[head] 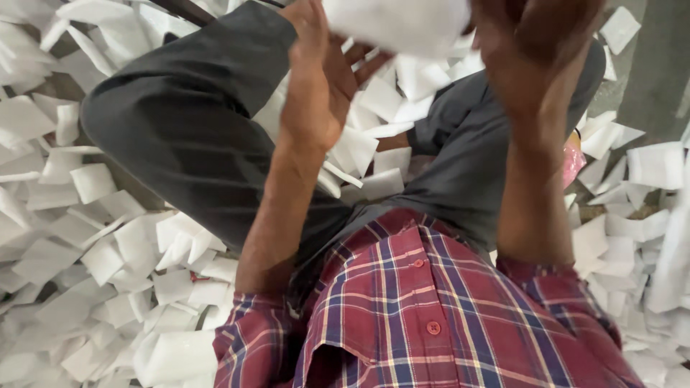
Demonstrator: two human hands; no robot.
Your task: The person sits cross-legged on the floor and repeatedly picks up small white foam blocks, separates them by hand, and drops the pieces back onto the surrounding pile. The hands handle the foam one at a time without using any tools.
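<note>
White foam sheet (399, 23), held up close under the head camera at the top of the frame, sits between two raised hands: the left hand (320, 79) with fingers (366, 61) half-curled against its lower edge, the right hand (535, 50) blurred, fingers apparently wrapped on its side. It looks light, soft and easily creased, best taken by opposite edges. Below lie grey trousers (180, 136), a plaid shirt (431, 309) and heaps of similar white pieces (93, 259) all around.

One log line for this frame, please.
left hand and right hand: raised on white sheet | lap: white pieces
</note>
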